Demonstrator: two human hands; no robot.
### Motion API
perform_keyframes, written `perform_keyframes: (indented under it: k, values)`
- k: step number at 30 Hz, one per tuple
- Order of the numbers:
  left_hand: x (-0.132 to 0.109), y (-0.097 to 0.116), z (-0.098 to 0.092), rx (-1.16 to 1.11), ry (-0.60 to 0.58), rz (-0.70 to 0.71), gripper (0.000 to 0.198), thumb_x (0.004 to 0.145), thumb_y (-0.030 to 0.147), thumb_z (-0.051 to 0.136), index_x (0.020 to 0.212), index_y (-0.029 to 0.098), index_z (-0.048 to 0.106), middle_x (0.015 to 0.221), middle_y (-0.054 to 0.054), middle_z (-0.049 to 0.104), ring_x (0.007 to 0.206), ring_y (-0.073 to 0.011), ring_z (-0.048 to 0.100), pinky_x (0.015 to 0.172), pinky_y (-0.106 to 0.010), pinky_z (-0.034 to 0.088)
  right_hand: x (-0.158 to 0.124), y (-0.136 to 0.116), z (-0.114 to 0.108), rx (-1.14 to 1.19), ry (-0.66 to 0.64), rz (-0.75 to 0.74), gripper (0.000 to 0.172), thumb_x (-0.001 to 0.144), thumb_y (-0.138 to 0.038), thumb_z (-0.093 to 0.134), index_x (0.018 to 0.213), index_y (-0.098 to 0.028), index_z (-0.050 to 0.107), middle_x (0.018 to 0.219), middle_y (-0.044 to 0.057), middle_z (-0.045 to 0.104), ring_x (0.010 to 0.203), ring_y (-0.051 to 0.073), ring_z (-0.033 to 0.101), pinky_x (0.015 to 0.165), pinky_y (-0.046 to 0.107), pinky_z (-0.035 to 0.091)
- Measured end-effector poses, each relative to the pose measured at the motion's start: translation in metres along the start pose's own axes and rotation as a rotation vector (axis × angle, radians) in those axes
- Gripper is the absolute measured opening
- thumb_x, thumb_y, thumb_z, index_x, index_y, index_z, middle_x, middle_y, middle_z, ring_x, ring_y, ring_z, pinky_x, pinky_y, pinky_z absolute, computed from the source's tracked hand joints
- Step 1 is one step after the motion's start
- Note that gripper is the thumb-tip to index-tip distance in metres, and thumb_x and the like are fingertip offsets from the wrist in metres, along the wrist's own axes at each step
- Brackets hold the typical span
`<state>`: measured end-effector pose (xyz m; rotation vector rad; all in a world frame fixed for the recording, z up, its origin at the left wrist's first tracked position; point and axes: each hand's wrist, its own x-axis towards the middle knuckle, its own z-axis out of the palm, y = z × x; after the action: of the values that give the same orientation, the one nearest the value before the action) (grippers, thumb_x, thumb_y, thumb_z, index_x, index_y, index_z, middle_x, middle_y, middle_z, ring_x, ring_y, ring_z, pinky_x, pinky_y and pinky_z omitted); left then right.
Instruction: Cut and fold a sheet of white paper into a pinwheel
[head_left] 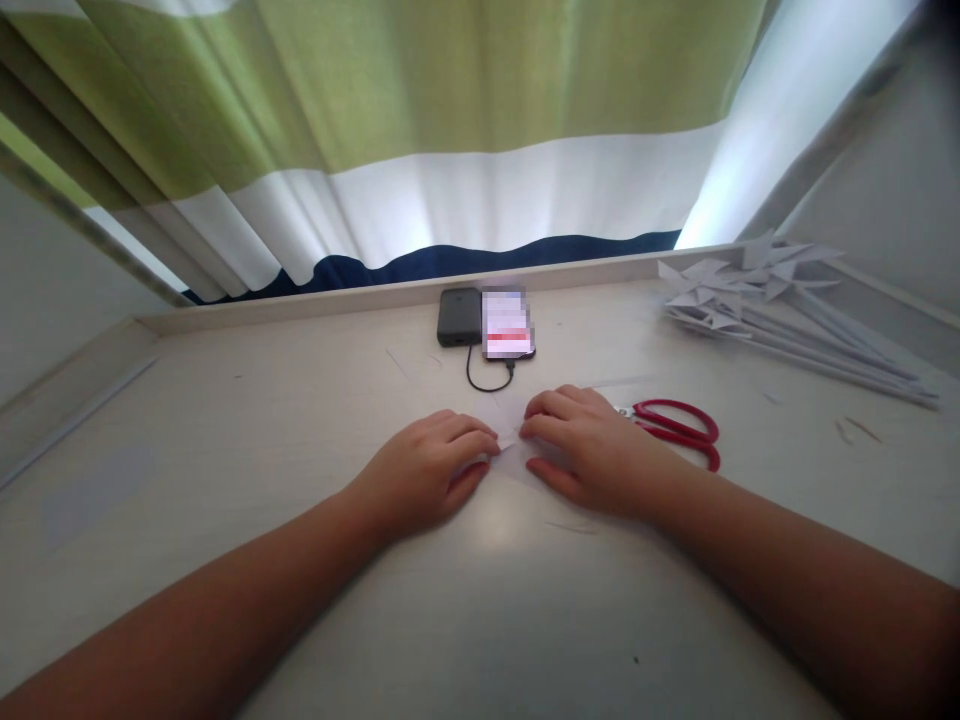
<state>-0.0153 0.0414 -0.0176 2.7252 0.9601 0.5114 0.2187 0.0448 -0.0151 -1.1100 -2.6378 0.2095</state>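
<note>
A white piece of paper (513, 462) lies flat on the table between my two hands, its outline faint against the pale surface. My left hand (431, 465) comes in from the left, thumb and fingertips closed at a small raised fold of that paper. From the other side, my right hand (589, 445) rests with curved fingertips on the paper's right part, its thumb apart from the index finger. Red-handled scissors (679, 420) lie just beyond my right hand, which hides their blades.
A black power bank (459, 318) and a phone (507, 325) with a blurred screen are joined by a cable (480, 388) at the back. White paper pinwheels (750, 285) on paper sticks lie at the back right. Paper scraps (94, 490) are scattered about. A curtain (450, 90) hangs behind.
</note>
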Motion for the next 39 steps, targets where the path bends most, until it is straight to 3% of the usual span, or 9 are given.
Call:
perform_keyframes:
  k: [17,39]
  values:
    - [-0.0007,-0.0019,0.0002,0.009,-0.001,-0.014,0.026,0.09,0.024,0.052,0.112,0.027,0.065,0.11,-0.005,0.064,0.099,-0.02,0.058,0.09,-0.037,0.048,-0.0048,0.0045,0.0012,0.012,-0.019,-0.004,0.026,0.085,-0.035,0.058,0.108,-0.023,0.064,0.112,0.009,0.06,0.102,0.028,0.055,0.091,0.048,0.045]
    - [-0.001,-0.0013,-0.0011,0.008,-0.036,0.0,0.031,0.091,0.021,0.052,0.119,0.021,0.063,0.115,-0.006,0.063,0.104,-0.0198,0.054,0.095,-0.037,0.044,-0.0051,0.001,-0.0038,0.011,-0.056,0.014,0.026,0.087,-0.032,0.055,0.108,-0.02,0.064,0.114,0.009,0.058,0.103,0.025,0.053,0.093,0.045,0.041]
